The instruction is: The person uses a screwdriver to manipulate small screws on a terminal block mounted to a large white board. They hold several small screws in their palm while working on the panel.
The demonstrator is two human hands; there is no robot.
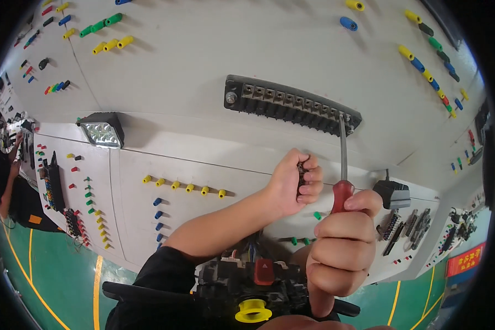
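Note:
My right hand point(341, 250) is wrapped round the red handle of a screwdriver point(344, 157), whose grey shaft points up and away. Its tip meets the right end of a black terminal block point(291, 104), a long strip fixed on the white panel with a row of metal contacts. Left of the screwdriver, my left hand point(297, 184) is raised with its fingers curled round small dark metal pieces point(301, 179). Their exact kind is hard to make out. The left hand is apart from the block.
The white panel point(176, 66) carries coloured sockets point(190, 187) in rows. A square lamp point(102, 130) juts out at left, a black device point(392, 192) at right. Below me sits a column switch assembly point(220, 280) with a yellow ring point(253, 311). Another person point(0, 165) stands far left.

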